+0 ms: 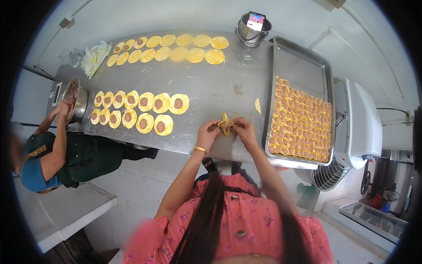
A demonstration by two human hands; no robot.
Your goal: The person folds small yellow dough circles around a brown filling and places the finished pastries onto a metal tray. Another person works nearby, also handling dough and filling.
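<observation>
My left hand and my right hand meet near the table's front edge. Their fingertips pinch a yellow dumpling wrapper from both sides, and its edges stand up in folds. Fingers partly hide what is inside it. To the left lie two rows of round yellow wrappers, each topped with a ball of pinkish meat filling. On the right, a metal tray holds tight rows of open-topped dumplings. A folded or cut piece of wrapper rests beside the tray.
Two rows of wrappers line the table's far side, mostly bare. At left, a co-worker's hands reach into a metal bowl. A metal bucket with a phone, a plastic bag and a white machine surround the table.
</observation>
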